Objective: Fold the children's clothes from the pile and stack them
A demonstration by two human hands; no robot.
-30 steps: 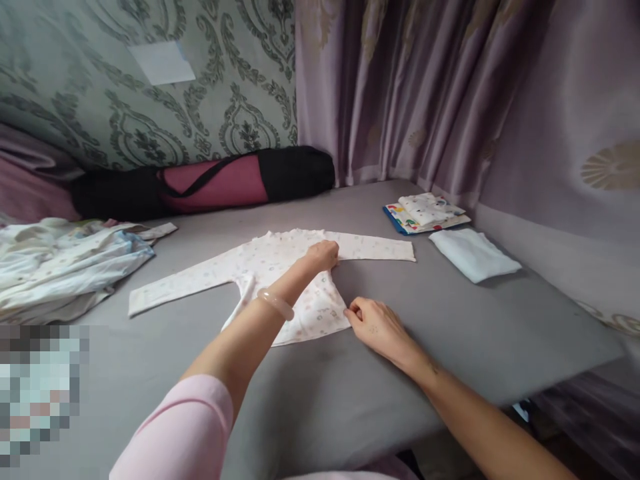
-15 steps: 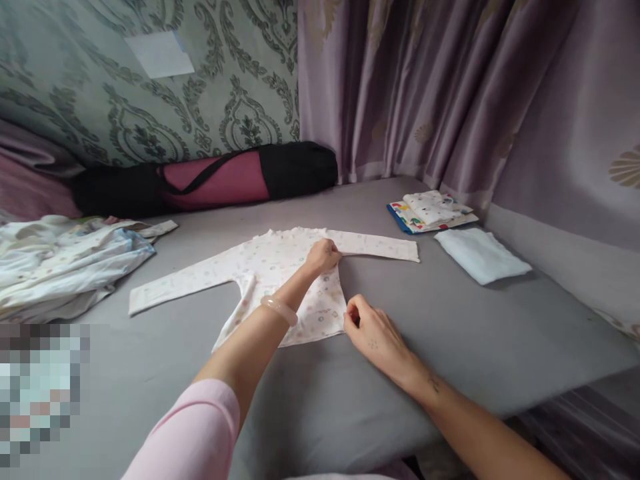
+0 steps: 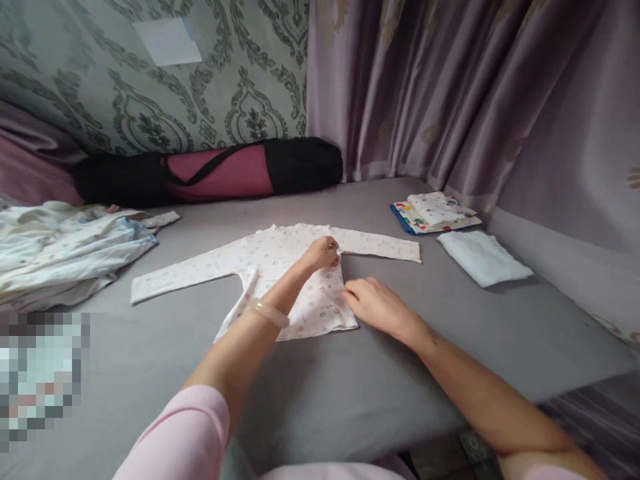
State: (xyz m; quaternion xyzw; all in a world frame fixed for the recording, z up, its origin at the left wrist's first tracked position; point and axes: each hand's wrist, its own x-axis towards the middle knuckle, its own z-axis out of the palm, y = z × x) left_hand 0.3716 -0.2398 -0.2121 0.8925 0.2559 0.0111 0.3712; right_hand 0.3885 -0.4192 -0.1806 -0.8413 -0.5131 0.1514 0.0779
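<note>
A small white long-sleeved shirt (image 3: 313, 300) with a fine coloured print lies spread on the grey sheet, both sleeves stretched out sideways. My left hand (image 3: 324, 253) is closed on the shirt's cloth at the right underarm, its fingertips partly hidden. Lower down, my right hand (image 3: 377, 303) pinches the right side edge of the shirt, above the hem corner. A pale bangle (image 3: 270, 313) circles my left wrist and crosses in front of the shirt's lower left part.
Crumpled clothes (image 3: 65, 253) are heaped at the left. A black and maroon long bag (image 3: 220, 177) lies along the wall. Folded patterned cloths (image 3: 435, 212) and a folded white cloth (image 3: 485, 258) rest at the right, near the curtain (image 3: 400, 87). The bed's front edge runs below my right arm.
My right hand has moved up along the shirt's side from the hem corner, which now lies flat and uncovered. My left hand stays at the underarm. The view has shifted slightly.
</note>
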